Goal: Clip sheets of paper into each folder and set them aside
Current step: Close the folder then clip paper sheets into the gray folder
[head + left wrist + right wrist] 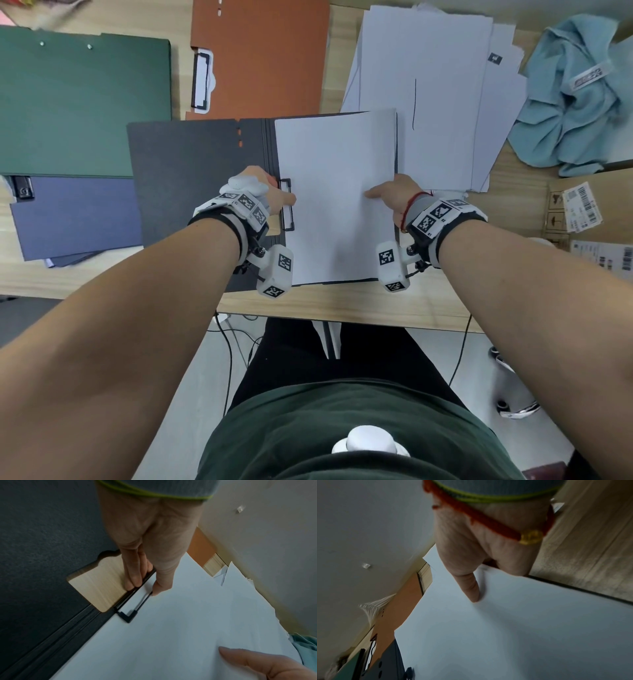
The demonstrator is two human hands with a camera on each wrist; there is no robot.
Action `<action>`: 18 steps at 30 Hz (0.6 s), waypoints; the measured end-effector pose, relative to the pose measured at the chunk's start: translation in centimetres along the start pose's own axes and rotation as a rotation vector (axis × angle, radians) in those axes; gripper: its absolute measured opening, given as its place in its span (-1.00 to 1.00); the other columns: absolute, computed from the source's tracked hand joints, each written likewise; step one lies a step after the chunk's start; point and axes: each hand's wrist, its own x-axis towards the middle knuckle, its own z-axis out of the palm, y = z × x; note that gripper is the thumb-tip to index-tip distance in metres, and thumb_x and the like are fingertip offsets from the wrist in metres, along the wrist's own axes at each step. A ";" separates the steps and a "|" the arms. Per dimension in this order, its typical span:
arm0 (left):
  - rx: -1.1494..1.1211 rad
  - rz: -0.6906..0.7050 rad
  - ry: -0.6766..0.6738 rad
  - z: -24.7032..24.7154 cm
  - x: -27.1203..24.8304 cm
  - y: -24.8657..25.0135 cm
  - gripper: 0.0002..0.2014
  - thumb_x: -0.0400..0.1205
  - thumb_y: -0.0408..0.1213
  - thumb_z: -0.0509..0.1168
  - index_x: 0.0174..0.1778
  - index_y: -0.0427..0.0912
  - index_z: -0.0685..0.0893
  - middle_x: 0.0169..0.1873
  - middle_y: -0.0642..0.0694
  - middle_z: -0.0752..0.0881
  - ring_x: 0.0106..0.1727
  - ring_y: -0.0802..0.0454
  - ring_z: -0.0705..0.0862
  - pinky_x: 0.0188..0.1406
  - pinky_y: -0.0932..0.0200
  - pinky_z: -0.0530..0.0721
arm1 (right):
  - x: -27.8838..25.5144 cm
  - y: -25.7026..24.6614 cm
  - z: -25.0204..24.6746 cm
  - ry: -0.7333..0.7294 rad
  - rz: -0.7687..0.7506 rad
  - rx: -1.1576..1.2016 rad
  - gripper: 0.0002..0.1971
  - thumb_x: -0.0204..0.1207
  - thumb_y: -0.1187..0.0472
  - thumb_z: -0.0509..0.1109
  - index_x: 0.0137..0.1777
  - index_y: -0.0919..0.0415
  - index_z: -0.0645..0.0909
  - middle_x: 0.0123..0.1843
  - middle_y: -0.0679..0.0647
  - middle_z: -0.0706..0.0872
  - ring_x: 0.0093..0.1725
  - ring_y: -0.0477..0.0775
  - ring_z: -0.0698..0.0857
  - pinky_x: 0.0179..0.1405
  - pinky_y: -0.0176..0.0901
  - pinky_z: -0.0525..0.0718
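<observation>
A dark grey folder lies open in the middle of the desk. White sheets cover its right half. My left hand is at the black wire clip by the spine; in the left wrist view its fingers and thumb pinch the clip's lever, which stands raised over the sheets' left edge. My right hand holds the sheets' right edge, with the thumb on top of the paper and the fingers tucked beneath.
A loose stack of white paper lies at the back right, a crumpled teal cloth beside it. An orange folder, a green folder and a blue folder lie behind and to the left. A cardboard box stands at the right.
</observation>
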 end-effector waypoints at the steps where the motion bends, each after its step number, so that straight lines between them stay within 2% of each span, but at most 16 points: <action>1: 0.009 0.006 0.004 0.1 0.0 0.0 -0.63 0.36 0.07 0.56 -0.11 -0.06 0.64 -0.21 0.00 0.78 -0.17 -0.01 0.75 0.10 -0.03 0.75 | -0.1 0.0 -0.1 0.000 -0.015 -0.028 -0.37 0.65 0.23 0.38 0.67 0.32 0.25 0.64 0.25 0.35 0.58 0.28 0.40 0.48 -0.01 0.47; 3: 0.031 0.011 0.009 0.1 0.0 0.0 -0.62 0.38 0.08 0.56 -0.09 -0.04 0.62 -0.19 -0.04 0.76 -0.18 -0.03 0.72 0.09 -0.01 0.74 | -0.1 -0.2 -0.2 0.028 -0.023 -0.037 -0.29 0.60 0.17 0.45 0.66 0.35 0.23 0.60 0.26 0.41 0.53 0.29 0.47 0.43 0.02 0.51; 5: 0.073 0.009 0.019 0.2 0.0 0.2 -0.59 0.38 0.08 0.56 0.00 -0.08 0.68 -0.13 -0.07 0.79 -0.16 -0.06 0.73 0.06 0.02 0.74 | -0.1 -0.5 -0.4 0.068 -0.031 -0.111 -0.26 0.57 0.10 0.48 0.62 0.40 0.25 0.45 0.28 0.54 0.37 0.29 0.59 0.28 -0.02 0.57; 7: 0.104 0.006 0.035 0.2 0.0 0.4 -0.53 0.39 0.09 0.56 0.09 -0.12 0.72 -0.13 -0.07 0.78 -0.20 -0.05 0.70 -0.01 0.07 0.73 | -0.1 -0.5 -0.8 0.085 -0.026 -0.246 -0.32 0.54 -0.01 0.50 0.49 0.43 0.40 0.23 0.26 0.65 0.15 0.26 0.68 0.15 -0.03 0.64; 10: 0.128 0.005 0.049 0.4 0.1 0.4 -0.50 0.40 0.12 0.56 0.11 -0.14 0.73 -0.12 -0.06 0.77 -0.21 -0.03 0.69 -0.13 0.13 0.68 | -0.1 0.3 -1.6 0.115 -0.003 -0.414 -0.40 0.43 -0.13 0.54 0.27 0.35 0.64 -0.03 0.16 0.72 -0.14 0.16 0.68 -0.06 -0.10 0.70; 12: 0.154 0.019 0.054 0.3 0.0 0.3 -0.46 0.39 0.19 0.54 0.12 -0.14 0.73 -0.04 -0.05 0.80 -0.18 -0.03 0.70 -0.16 0.13 0.66 | -0.6 0.6 -2.4 0.173 0.029 -0.563 -0.47 0.41 -0.18 0.51 0.12 0.30 0.71 -0.31 0.07 0.64 -0.38 0.09 0.58 -0.31 -0.21 0.58; 14: 0.203 0.018 0.046 -0.1 -0.2 0.4 -0.42 0.39 0.28 0.49 0.11 -0.12 0.72 -0.05 -0.03 0.80 -0.22 -0.02 0.68 -0.21 0.14 0.63 | -1.6 0.2 -3.0 0.219 0.032 -0.645 -0.60 0.47 -0.10 0.46 -0.02 0.28 0.70 -0.45 0.06 0.55 -0.50 0.05 0.49 -0.49 -0.26 0.41; 15: 0.227 0.017 0.047 -0.5 -0.4 0.4 -0.42 0.39 0.31 0.47 0.08 -0.11 0.72 -0.08 -0.03 0.80 -0.25 -0.01 0.67 -0.23 0.16 0.60 | -2.1 -0.3 -3.2 0.226 0.028 -0.666 -0.70 0.50 -0.02 0.45 -0.08 0.27 0.68 -0.44 0.07 0.61 -0.49 0.05 0.54 -0.49 -0.29 0.44; 16: 0.239 0.012 0.057 -0.9 -0.4 0.2 -0.45 0.40 0.31 0.46 0.04 -0.10 0.72 -0.11 -0.02 0.80 -0.25 0.00 0.67 -0.24 0.18 0.58 | -2.2 -0.8 -3.4 0.225 0.010 -0.667 -0.73 0.50 0.07 0.45 -0.06 0.32 0.71 -0.33 0.11 0.72 -0.42 0.06 0.63 -0.40 -0.29 0.55; 18: 0.177 0.033 0.094 -2.0 -0.3 -1.0 -0.60 0.43 0.18 0.50 -0.06 -0.04 0.66 -0.22 -0.01 0.72 -0.18 -0.03 0.65 -0.30 0.22 0.53 | -3.0 -2.2 -3.1 0.214 -0.085 -0.625 -0.70 0.47 0.16 0.46 0.11 0.33 0.76 -0.02 0.17 0.84 -0.23 0.12 0.74 -0.09 -0.15 0.74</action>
